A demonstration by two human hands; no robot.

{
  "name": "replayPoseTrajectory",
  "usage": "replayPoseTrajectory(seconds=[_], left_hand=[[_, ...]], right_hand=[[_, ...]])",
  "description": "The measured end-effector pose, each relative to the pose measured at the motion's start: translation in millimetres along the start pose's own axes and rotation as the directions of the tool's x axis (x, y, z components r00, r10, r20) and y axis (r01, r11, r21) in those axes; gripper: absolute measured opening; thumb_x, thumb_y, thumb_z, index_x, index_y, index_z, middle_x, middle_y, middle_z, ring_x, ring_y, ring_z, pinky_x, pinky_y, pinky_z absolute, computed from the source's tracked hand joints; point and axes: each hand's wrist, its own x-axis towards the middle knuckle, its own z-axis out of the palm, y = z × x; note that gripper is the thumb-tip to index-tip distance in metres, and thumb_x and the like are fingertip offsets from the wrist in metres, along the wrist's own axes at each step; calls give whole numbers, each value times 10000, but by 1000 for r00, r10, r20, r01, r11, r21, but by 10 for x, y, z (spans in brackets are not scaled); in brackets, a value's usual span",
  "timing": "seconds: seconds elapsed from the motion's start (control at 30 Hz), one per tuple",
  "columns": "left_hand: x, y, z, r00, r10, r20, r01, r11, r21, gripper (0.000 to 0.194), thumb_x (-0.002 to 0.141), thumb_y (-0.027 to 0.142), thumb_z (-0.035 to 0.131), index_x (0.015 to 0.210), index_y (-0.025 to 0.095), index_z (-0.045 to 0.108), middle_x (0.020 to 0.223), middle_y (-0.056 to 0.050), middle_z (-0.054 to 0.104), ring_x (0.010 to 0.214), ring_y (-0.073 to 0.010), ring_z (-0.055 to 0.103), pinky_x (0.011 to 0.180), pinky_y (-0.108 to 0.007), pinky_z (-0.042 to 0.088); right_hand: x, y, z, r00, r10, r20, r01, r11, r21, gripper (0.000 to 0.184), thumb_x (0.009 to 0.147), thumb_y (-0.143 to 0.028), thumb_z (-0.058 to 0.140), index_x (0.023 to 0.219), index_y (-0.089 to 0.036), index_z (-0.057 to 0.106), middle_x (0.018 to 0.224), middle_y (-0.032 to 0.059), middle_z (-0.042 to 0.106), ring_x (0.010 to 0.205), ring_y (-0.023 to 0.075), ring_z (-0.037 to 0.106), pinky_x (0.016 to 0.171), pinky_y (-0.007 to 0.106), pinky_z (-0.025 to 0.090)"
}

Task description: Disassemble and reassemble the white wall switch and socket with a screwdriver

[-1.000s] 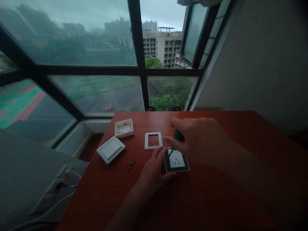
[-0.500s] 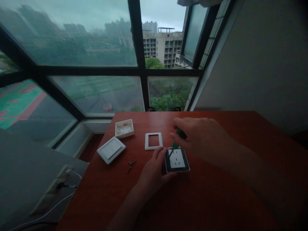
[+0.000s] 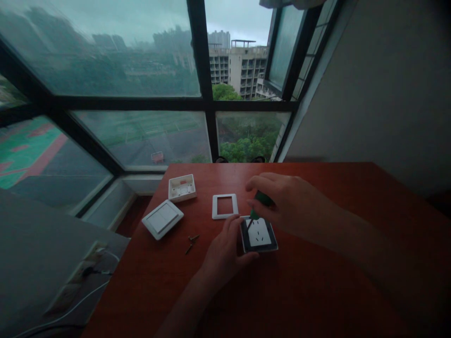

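In the head view, the right hand (image 3: 282, 199) is closed around a green-handled screwdriver (image 3: 262, 199), its shaft slanting down to the left part of the wall socket (image 3: 259, 233) on the counter (image 3: 317, 286). The left hand (image 3: 225, 249), partly open, steadies the socket's left side between thumb and fingers.

Room nearside of socket (image 3: 260, 233), seemingly

The left hand (image 3: 222, 249) sits low, thumb (image 3: 249, 258) spread away from its slightly bent fingers (image 3: 232, 223). Beyond it, the right hand (image 3: 287, 199) is raised, fingers curled in a grip, forearm (image 3: 347, 232) slanting back.
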Motion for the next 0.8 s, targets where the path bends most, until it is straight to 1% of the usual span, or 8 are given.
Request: replayPoseTrajectory(seconds=[0.1, 0.27, 0.37, 0.47, 0.53, 0.6, 0.73, 0.8], left_hand=[[0, 2, 0, 1000, 8, -8, -8, 1000, -14, 810, 680, 242, 810, 1347, 278, 352, 1471, -91, 376, 1270, -301, 479, 1015, -464, 449], [1, -5, 3, 1000, 5, 3, -5, 1000, -29, 809, 682, 255, 809, 1349, 283, 352, 1483, -103, 358, 1280, -322, 468, 1017, -495, 436], [3, -2, -7, 1000, 12, 2, -12, 999, -41, 800, 685, 254, 808, 1346, 272, 358, 1462, -102, 387, 1268, -313, 476, 1008, -478, 445], [7, 3, -14, 1000, 10, 3, -10, 998, -56, 787, 685, 249, 807, 1340, 270, 370, 1439, -93, 416, 1234, -300, 505, 996, -463, 455], [9, 6, -15, 1000, 4, -5, -4, 998, -69, 794, 674, 238, 812, 1336, 269, 375, 1428, -90, 428, 1226, -295, 512, 994, -455, 457], [10, 11, -14, 1000, 0, -13, -1, 997, -76, 798, 661, 226, 820, 1329, 272, 385, 1417, -86, 439, 1225, -293, 512, 993, -451, 458], [10, 21, -16, 1000, 4, -11, -5, 997, -81, 779, 672, 221, 808, 1329, 268, 392, 1416, -91, 436, 1225, -297, 510, 992, -460, 458], [10, 20, -17, 1000, 10, -10, -11, 996, -88, 795, 670, 214, 805, 1340, 266, 381, 1418, -93, 435, 1235, -298, 502, 1000, -463, 452]], right_hand=[[-27, -26, -8, 1000, 6, 7, -6, 999, 34, 213, 882, -251, 520, 1075, -206, 597, 1043, 44, 677, 853, 204, 639, 706, 320, 431], [-69, -76, -25, 1000, -19, -1, 19, 996, 90, 355, 819, -212, 547, 1173, -204, 556, 1108, 43, 662, 909, 214, 639, 745, 327, 445], [-65, -75, -43, 1000, 21, 2, -21, 1000, -7, 256, 878, -325, 516, 1088, -206, 601, 1042, 58, 674, 869, 244, 639, 699, 354, 432], [-63, -60, -76, 999, 9, 41, -9, 1000, 16, 186, 870, -272, 512, 1013, -214, 617, 984, 41, 668, 811, 214, 628, 662, 331, 417], [-66, -51, -97, 997, -44, 61, 38, 996, 87, 265, 800, -183, 545, 1057, -223, 596, 1020, 24, 654, 841, 195, 620, 681, 314, 421], [-66, -44, -102, 997, -57, 51, 52, 994, 100, 341, 771, -181, 568, 1109, -231, 574, 1073, 21, 643, 878, 200, 617, 703, 317, 424], [-42, -17, -68, 1000, 30, 6, -30, 1000, -3, 243, 878, -363, 529, 1061, -222, 602, 1030, 42, 670, 834, 228, 623, 672, 345, 410], [-37, -6, -60, 1000, 22, 21, -22, 1000, 12, 188, 897, -322, 500, 1001, -217, 615, 982, 33, 673, 806, 209, 618, 670, 336, 407]])
